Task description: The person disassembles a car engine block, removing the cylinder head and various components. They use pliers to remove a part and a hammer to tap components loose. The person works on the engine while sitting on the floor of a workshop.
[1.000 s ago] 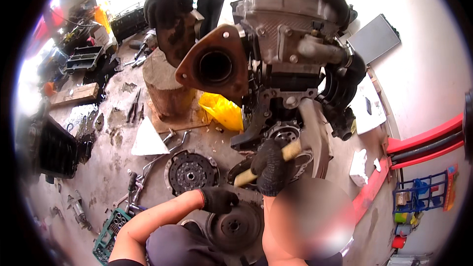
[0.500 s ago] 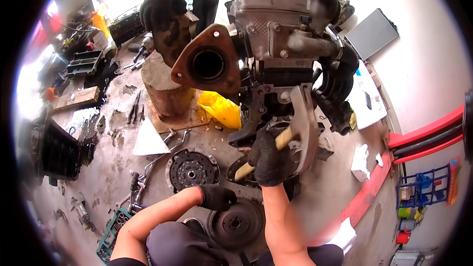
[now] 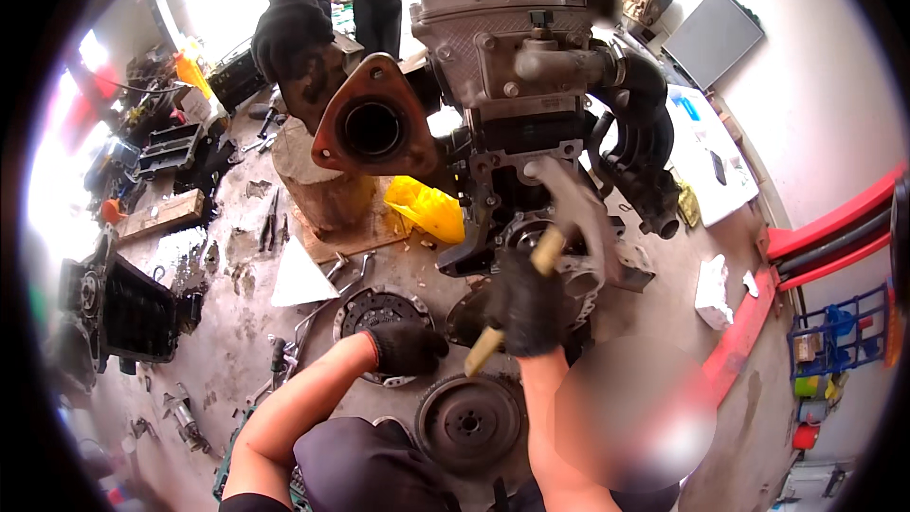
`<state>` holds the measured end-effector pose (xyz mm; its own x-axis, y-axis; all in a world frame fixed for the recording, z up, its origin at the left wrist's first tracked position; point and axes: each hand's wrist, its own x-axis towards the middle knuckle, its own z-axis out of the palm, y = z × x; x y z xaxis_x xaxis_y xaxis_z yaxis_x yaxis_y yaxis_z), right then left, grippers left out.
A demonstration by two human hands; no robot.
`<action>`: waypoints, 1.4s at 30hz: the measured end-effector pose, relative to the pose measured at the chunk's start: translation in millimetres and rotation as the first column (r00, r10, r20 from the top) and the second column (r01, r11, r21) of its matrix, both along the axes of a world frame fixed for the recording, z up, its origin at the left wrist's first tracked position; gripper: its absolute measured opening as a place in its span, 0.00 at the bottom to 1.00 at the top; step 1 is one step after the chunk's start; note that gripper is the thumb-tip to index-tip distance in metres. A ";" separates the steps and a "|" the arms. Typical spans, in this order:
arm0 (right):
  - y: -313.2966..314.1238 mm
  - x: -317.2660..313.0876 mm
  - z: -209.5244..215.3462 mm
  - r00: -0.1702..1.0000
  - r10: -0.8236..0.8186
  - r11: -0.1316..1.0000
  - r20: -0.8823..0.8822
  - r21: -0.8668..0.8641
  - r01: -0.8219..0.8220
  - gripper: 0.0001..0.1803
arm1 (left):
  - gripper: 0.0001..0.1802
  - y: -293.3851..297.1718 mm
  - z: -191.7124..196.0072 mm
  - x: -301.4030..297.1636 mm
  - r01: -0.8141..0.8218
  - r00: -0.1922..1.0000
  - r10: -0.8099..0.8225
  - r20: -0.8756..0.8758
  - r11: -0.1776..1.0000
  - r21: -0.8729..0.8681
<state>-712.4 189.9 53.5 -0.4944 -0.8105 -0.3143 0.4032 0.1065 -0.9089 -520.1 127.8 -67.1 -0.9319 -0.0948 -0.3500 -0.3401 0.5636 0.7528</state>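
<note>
My right hand (image 3: 528, 308), in a black glove, is closed round a wooden stick (image 3: 484, 351) that slants up toward the engine (image 3: 512, 28). The stick's upper end lies by a curved pale metal piece (image 3: 583, 204) at the engine's near end; whether it bears a tool head I cannot tell. Lower left, my left hand (image 3: 408, 349), also gloved, has curled fingers and overlaps the edge of a round clutch disc (image 3: 365, 308). Its palm is hidden. Below lies a dark flywheel (image 3: 469, 422). A rusty three-cornered exhaust flange (image 3: 372, 118) juts from the engine's left.
Across from me, a person's gloved hands (image 3: 289, 33) are on the engine and its exhaust part. A wood block (image 3: 327, 190) and yellow bag (image 3: 427, 209) stand left of it. Wrenches (image 3: 332, 280) and a green tool case (image 3: 232, 460) lie on the floor. A red beam (image 3: 739, 341) runs along the right.
My left hand has moved from above the flywheel's edge up over the clutch disc. My right hand still grips the wooden stick. The engine appears slightly farther left in the view.
</note>
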 end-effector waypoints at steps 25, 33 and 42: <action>77.1 -85.8 1.5 0.776 0.279 0.891 -0.565 -0.149 -0.428 0.17 | 0.17 93.2 158.3 -31.2 -0.239 0.915 0.346 0.205 0.877 -0.416; 51.9 -150.1 29.4 -0.007 0.142 0.849 -0.990 0.126 -0.514 0.13 | 0.19 216.6 276.8 -49.6 -0.474 0.826 0.519 0.219 0.851 -0.226; 8.0 -179.1 59.9 -0.220 0.395 0.776 -0.892 0.452 -0.440 0.11 | 0.21 282.8 304.2 -39.6 -0.587 0.809 0.576 -0.116 0.801 -0.113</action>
<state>-891.5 197.9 113.4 0.1923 -0.9786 0.0734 -0.9268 -0.2057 -0.3142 -559.6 410.6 237.2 -0.7079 -0.6690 -0.2266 -0.5853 0.3760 0.7183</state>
